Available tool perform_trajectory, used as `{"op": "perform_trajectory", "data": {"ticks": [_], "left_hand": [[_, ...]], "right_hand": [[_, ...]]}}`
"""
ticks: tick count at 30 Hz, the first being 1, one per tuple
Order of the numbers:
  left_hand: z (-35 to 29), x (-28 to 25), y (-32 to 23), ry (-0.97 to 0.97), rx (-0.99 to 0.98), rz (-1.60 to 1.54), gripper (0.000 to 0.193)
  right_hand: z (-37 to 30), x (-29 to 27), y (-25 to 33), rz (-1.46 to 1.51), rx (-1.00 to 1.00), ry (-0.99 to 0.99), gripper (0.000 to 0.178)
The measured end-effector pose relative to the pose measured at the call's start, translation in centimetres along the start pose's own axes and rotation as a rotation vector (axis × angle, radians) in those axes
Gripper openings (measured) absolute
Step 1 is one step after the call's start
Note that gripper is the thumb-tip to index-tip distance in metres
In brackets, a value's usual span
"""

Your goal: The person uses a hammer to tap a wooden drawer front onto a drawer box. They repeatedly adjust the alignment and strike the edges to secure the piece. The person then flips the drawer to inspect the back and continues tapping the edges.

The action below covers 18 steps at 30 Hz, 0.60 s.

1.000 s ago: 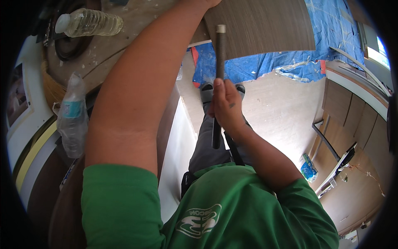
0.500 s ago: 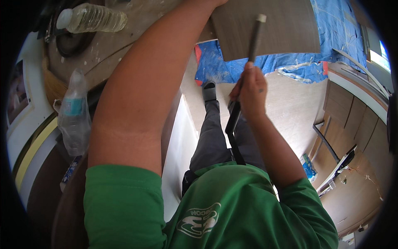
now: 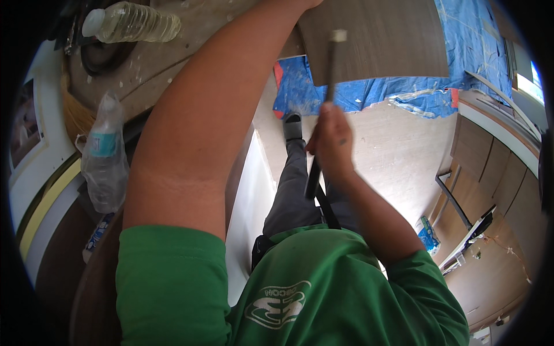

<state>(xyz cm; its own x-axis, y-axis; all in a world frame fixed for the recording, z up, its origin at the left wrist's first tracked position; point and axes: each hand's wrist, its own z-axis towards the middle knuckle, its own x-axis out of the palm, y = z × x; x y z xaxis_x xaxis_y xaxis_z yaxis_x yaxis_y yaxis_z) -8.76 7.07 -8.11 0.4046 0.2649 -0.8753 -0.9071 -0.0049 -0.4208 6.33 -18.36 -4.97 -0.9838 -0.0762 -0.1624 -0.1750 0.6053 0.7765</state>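
My right hand (image 3: 334, 138) is closed round a long dark stick with a pale tip (image 3: 330, 72). The stick points away from me, its tip overlapping the view of a dark wood-grain panel (image 3: 381, 40); motion blurs it, so I cannot tell its kind or whether it touches. My left arm reaches far forward along the panel's left side. Only a sliver of my left hand (image 3: 314, 3) shows at the top edge, and its fingers are out of sight.
Blue tarp (image 3: 479, 52) lies under and beside the panel. On the worktop at far left lies a bottle of yellowish liquid (image 3: 138, 23); a bagged clear bottle (image 3: 104, 161) hangs below. Brown boards and a black handle (image 3: 456, 199) are at right, beside a blue packet (image 3: 428, 235).
My right hand has moved left and slightly nearer to me with the stick, whose tip has swung left and down. The left arm has barely shifted.
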Motion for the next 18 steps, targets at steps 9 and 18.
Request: {"op": "perform_trajectory", "data": {"ticks": [9, 18], "left_hand": [[-0.1, -0.4, 0.0, -0.02, 0.005, 0.042, 0.059], [-0.3, -1.5, 0.8, 0.01, -0.016, 0.058, 0.06]], "right_hand": [[2.7, -3.4, 1.8, 0.119, -0.016, -0.09, 0.043], [4.0, -6.0, 1.2, 0.053, -0.079, -0.068, 0.042]]}}
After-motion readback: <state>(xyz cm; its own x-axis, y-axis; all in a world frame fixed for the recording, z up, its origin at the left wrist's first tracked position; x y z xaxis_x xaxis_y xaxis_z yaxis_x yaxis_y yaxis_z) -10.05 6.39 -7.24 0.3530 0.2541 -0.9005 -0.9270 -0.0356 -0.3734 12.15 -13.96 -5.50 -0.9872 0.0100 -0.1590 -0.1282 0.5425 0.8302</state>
